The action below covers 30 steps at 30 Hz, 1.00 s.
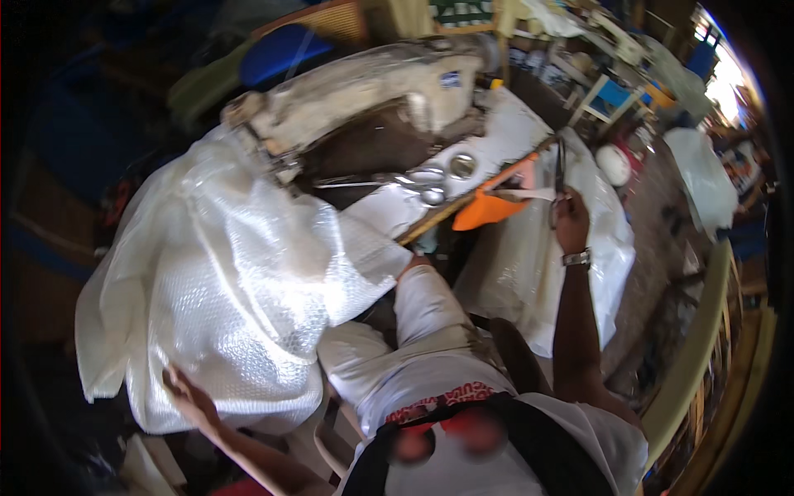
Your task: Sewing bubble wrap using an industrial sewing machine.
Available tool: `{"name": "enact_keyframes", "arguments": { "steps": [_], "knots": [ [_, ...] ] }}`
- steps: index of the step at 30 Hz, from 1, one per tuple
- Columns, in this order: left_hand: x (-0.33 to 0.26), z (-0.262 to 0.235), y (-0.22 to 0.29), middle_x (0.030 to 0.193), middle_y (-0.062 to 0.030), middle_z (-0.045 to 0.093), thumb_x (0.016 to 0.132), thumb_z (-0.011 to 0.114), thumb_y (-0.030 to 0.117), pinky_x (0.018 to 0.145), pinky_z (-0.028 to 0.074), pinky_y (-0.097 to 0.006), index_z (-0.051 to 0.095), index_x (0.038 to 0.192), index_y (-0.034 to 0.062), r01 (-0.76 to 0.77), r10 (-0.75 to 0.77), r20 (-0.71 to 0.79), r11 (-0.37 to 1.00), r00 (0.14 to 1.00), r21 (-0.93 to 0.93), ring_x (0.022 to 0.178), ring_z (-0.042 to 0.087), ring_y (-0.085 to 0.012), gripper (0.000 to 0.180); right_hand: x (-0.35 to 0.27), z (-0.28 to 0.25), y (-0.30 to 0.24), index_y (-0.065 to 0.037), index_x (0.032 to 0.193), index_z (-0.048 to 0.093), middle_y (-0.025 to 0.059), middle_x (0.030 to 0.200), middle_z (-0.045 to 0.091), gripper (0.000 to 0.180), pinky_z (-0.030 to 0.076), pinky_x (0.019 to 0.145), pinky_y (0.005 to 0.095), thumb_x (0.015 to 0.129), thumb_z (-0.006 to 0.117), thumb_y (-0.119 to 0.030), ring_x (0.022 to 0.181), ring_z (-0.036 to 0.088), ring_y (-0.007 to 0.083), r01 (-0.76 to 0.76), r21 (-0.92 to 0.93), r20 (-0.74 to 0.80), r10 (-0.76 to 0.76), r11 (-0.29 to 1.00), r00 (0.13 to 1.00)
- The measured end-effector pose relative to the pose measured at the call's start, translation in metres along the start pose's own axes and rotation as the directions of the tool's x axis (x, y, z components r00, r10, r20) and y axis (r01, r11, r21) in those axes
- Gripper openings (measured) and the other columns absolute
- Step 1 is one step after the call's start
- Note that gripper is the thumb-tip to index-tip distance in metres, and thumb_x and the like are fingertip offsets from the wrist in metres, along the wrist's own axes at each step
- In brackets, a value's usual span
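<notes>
A large sheet of bubble wrap point(240, 281) drapes from the sewing machine point(364, 95) down over the left side. Against its lower edge rests my left hand point(192, 398), its fingers stretched out and somewhat blurred. My right hand point(571, 221) is raised at the right, closed round a dark narrow tool point(560, 165) that points away from me; its exact kind is unclear. Just left of that hand are a pale strip point(525, 194) and an orange piece of material point(488, 211). Shiny metal scissors point(426, 182) lie on the white worktop point(504, 124).
Translucent plastic sheeting point(513, 264) hangs beside my right leg. Beyond it are a white ball-like thing point(613, 165) and a small blue-and-white frame point(610, 99). A curved pale chair edge point(695, 355) stands at the right. Behind the machine is a blue rounded thing point(285, 54).
</notes>
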<state>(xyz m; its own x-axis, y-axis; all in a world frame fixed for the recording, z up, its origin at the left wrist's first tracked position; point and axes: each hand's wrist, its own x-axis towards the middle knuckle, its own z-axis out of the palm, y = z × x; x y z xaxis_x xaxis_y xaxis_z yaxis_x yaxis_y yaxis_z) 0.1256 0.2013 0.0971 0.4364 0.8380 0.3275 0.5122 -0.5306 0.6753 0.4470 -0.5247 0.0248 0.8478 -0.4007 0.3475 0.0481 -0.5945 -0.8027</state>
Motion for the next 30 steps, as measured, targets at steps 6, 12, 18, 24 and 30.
{"name": "enact_keyframes", "arguments": {
  "steps": [6, 12, 18, 24, 30],
  "knots": [
    [0.041, 0.027, -0.006, 0.159, -0.0278, 0.042, 0.101, 0.045, 0.068, 0.122, 0.027, -0.056, 0.044, 0.155, 0.0028, -0.002, -0.025, 0.031, 0.742, 0.999, 0.670, 0.145, 0.039, -0.0489, 0.085, 0.104, 0.074, -0.029, 0.000, 0.133, 0.061, 0.0287, 0.114, 0.071, 0.042, 0.055, 0.091, 0.0542, 0.095, 0.053, -0.016, 0.105, 0.068, 0.0471, 0.342, -0.487, 0.163, -0.301, 0.804, 0.940],
    [0.077, 0.040, -0.021, 0.158, -0.0253, 0.045, 0.098, 0.046, 0.070, 0.123, 0.025, -0.055, 0.046, 0.155, 0.0034, -0.129, 0.057, 0.127, 0.721, 0.990, 0.680, 0.146, 0.038, -0.0478, 0.087, 0.152, 0.115, -0.010, -0.002, 0.119, 0.064, 0.0279, 0.100, 0.073, 0.041, 0.054, 0.084, 0.0623, 0.097, 0.052, -0.034, 0.095, 0.070, 0.0501, 0.482, -0.718, 0.344, -0.346, 0.503, 0.873],
    [0.127, 0.059, -0.042, 0.148, -0.0253, 0.055, 0.100, 0.055, 0.058, 0.120, 0.031, -0.054, 0.053, 0.147, -0.0008, -0.315, 0.264, 0.175, 0.731, 0.949, 0.605, 0.139, 0.047, -0.0452, 0.076, 0.147, 0.116, -0.019, -0.003, 0.109, 0.074, 0.0295, 0.088, 0.071, 0.046, 0.054, 0.070, 0.0573, 0.100, 0.052, -0.042, 0.081, 0.070, 0.0483, 0.450, -0.510, 0.377, -0.279, 0.733, 0.883],
    [0.122, 0.039, -0.015, 0.136, -0.0258, 0.063, 0.098, 0.065, 0.045, 0.110, 0.044, -0.054, 0.058, 0.140, -0.0018, -0.425, 0.385, 0.199, 0.693, 0.901, 0.582, 0.124, 0.059, -0.0468, 0.063, 0.132, 0.121, -0.027, -0.003, 0.115, 0.072, 0.0247, 0.101, 0.074, 0.042, 0.058, 0.074, 0.0540, 0.107, 0.050, -0.038, 0.089, 0.072, 0.0437, 0.482, -0.703, 0.374, -0.305, 0.523, 0.876],
    [0.119, -0.069, -0.001, 0.138, -0.0140, 0.065, 0.086, 0.085, 0.019, 0.101, 0.052, -0.046, 0.060, 0.140, 0.0039, -0.161, 0.175, -0.210, 0.984, 0.962, 0.080, 0.119, 0.066, -0.0304, 0.062, 0.079, 0.072, -0.023, -0.004, 0.136, 0.064, 0.0169, 0.112, 0.071, 0.046, 0.051, 0.086, 0.0408, 0.101, 0.061, -0.034, 0.099, 0.067, 0.0323, 0.283, -0.163, 0.421, -0.193, 0.945, 0.886]
  ]
}}
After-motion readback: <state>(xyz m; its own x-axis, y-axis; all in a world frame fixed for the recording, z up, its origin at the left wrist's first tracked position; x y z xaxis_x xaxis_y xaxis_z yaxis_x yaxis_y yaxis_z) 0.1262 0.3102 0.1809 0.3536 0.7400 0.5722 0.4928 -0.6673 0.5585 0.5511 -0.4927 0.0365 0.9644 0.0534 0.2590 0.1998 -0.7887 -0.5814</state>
